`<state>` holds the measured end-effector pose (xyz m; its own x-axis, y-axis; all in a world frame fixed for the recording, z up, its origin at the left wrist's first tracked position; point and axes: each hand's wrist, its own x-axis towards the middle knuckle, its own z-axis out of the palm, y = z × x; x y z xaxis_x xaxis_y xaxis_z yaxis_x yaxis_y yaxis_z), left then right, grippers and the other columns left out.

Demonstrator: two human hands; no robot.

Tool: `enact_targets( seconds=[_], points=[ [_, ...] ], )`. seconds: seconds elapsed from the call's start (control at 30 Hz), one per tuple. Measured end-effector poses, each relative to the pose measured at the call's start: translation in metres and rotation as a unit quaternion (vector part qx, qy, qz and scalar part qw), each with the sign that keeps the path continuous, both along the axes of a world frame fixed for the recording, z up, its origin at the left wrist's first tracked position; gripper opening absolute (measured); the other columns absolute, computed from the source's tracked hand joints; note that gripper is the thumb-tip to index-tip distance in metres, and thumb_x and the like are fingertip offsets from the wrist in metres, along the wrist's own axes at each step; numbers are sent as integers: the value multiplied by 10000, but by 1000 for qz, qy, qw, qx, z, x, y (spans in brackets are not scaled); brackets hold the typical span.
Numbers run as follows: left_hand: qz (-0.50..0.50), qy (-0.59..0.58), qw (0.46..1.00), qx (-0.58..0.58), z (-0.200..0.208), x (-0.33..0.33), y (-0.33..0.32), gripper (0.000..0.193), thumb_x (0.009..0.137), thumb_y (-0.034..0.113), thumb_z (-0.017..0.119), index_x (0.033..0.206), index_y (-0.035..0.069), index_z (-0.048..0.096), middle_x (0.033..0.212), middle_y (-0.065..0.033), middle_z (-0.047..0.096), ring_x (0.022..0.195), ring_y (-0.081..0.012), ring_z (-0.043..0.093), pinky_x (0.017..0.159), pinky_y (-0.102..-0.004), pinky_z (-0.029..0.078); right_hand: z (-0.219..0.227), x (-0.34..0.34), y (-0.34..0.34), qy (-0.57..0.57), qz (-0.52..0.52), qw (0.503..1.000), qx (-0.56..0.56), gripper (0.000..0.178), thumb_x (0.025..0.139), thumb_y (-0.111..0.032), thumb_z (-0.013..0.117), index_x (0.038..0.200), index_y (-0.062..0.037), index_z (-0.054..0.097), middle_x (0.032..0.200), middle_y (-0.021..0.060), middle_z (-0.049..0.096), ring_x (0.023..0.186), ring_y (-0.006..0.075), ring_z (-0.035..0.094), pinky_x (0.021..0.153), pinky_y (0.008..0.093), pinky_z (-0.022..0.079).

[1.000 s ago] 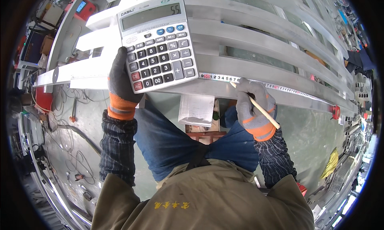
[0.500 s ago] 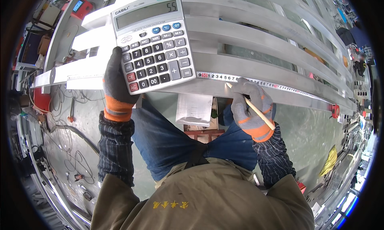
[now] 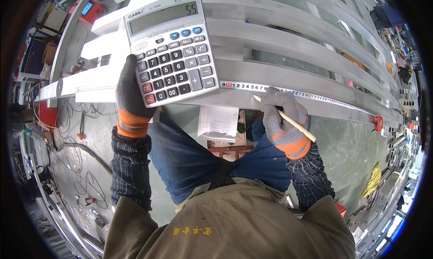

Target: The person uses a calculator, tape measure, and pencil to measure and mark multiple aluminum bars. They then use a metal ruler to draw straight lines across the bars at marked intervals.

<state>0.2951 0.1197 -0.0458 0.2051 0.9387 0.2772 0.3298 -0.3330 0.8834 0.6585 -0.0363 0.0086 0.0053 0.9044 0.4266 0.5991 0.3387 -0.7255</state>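
Note:
My left hand [image 3: 130, 90], in a grey glove with an orange cuff, grips a silver desk calculator [image 3: 173, 56] by its lower left edge. Its keys and lit display face up. In my right hand [image 3: 285, 112], gloved the same way, a pale pencil [image 3: 297, 125] is pinched, its tapered tip toward the left. The fingertips are beside a white tape measure blade [image 3: 246, 86], stretched along a silver metal bar [image 3: 239, 98]. The calculator covers part of the blade. At the blade's right end sits the red tape measure case [image 3: 378, 123].
Beyond the near bar lie several parallel metal bars [image 3: 279, 42]. Between my knees is a silver-grey block [image 3: 218, 123] above a reddish stool [image 3: 230, 151]. Cables [image 3: 85, 178] trail over the floor at left. A red device [image 3: 91, 10] stands far left, yellow material [image 3: 372, 180] at right.
The pencil has turned slightly in my right hand, its rear end shifting right and its tip a little lower. The calculator has moved slightly left.

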Motion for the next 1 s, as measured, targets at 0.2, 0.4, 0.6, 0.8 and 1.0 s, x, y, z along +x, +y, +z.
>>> enact_targets(
  seconds=[0.2, 0.4, 0.6, 0.8, 1.0],
  points=[
    [24, -124, 988, -86, 1, 5, 3, 810, 900, 141, 782, 1550, 11, 317, 1238, -208, 680, 1108, -273, 717, 935, -377, 612, 7, -6, 2, -29, -19, 999, 28, 204, 797, 3, 711, 998, -21, 678, 915, 153, 686, 785, 295, 690, 698, 359, 564],
    [16, -165, 980, -107, 14, 14, -6, 602, 978, 179, 680, 1478, -7, 400, 1217, -193, 691, 1077, -258, 725, 916, -366, 628, 10, -1, 2, -40, -34, 996, 75, 163, 829, 46, 656, 981, -12, 669, 908, 141, 706, 735, 246, 685, 690, 327, 566],
    [-87, -519, 782, -334, 54, 42, -11, 503, 1060, 401, 556, 1326, -26, 572, 1190, -184, 720, 1005, -276, 752, 868, -404, 653, 39, -16, 9, 217, -55, 974, -30, 302, 1066, -96, 484, 1346, -27, 572, 1035, 111, 721, 748, 115, 649, 646, 268, 534],
    [-17, -238, 960, -146, 41, 40, -10, 484, 1079, 412, 509, 1290, -16, 590, 1147, -168, 734, 977, -241, 757, 843, -355, 652, 30, -63, 42, 215, -6, 970, -111, 403, 990, -41, 631, 1381, -22, 534, 1059, 108, 697, 803, 107, 625, 649, 272, 544],
    [-2, -151, 985, -79, 34, 43, -11, 492, 1112, 406, 428, 1274, -25, 600, 1140, -158, 739, 980, -206, 748, 844, -305, 633, 39, -79, 54, 232, 10, 944, -236, 516, 937, -112, 731, 1389, 8, 514, 977, 112, 630, 771, 132, 614, 627, 295, 536]
  ],
)
